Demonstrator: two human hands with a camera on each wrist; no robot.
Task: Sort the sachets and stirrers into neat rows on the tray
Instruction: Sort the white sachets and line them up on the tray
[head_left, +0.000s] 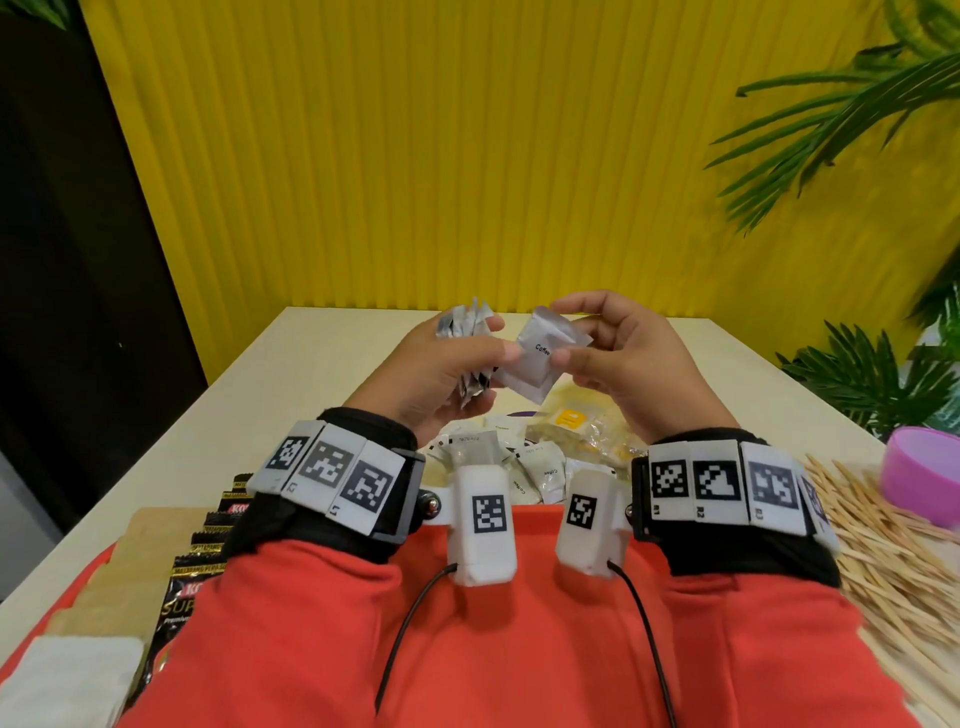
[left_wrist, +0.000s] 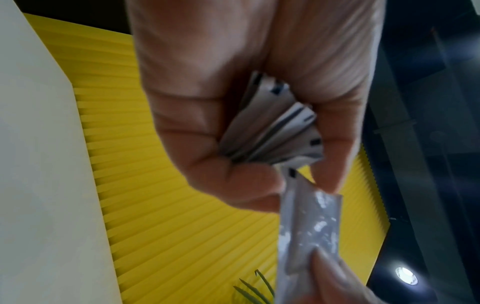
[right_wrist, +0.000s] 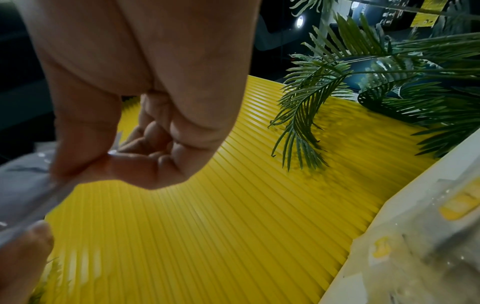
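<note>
My left hand is raised over the table and grips a fanned stack of silver sachets, also seen in the palm. My right hand pinches a single silver sachet marked "Coffee" by its right edge, held against the stack. The left thumb lies on that sachet's left edge. In the right wrist view the right hand has curled fingers, and the sachet sits at the left. A heap of wooden stirrers lies to the right of the red tray.
Loose white sachets and yellow-marked clear ones lie heaped on the table beyond the tray. Black sachets, brown ones and a white stack line the tray's left side. A purple bowl stands far right.
</note>
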